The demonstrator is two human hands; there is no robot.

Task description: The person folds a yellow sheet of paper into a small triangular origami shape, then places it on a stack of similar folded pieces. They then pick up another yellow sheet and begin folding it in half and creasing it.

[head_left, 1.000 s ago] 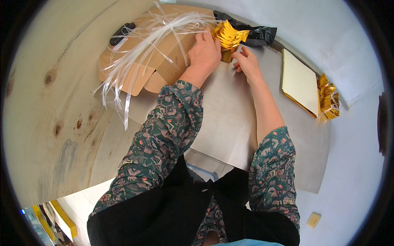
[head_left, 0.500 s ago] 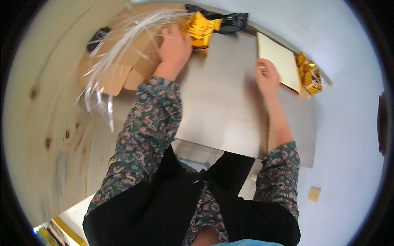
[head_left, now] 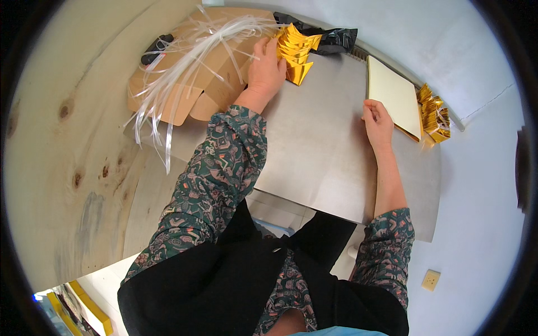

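My left hand (head_left: 265, 74) is at the left edge of a fanned bundle of shiny gold foil pieces (head_left: 297, 47), its fingers bent and closed on that edge. The lower end of the bundle juts toward me. On the right, my right hand (head_left: 379, 122) is curled with fingertips pressed together, at the near left corner of a cream-coloured stack of sheets (head_left: 394, 92). Whatever its fingers hold is hidden. A loose bunch of translucent white ribbons (head_left: 193, 53) lies left of my left hand, over a brown cardboard box (head_left: 227, 70).
Both hands are over a metal tabletop (head_left: 314, 140). Black plastic (head_left: 336, 40) lies behind the gold foil. A second gold foil bundle (head_left: 435, 116) stands right of the sheets, beside the wall. A black object (head_left: 157, 49) rests at the box's left. Wooden board (head_left: 73, 168) borders the left side.
The whole view has shifted, so everything sits lower and further right. The gold foil bundle by my left hand now reaches further toward me. My right hand keeps its place beside the sheets.
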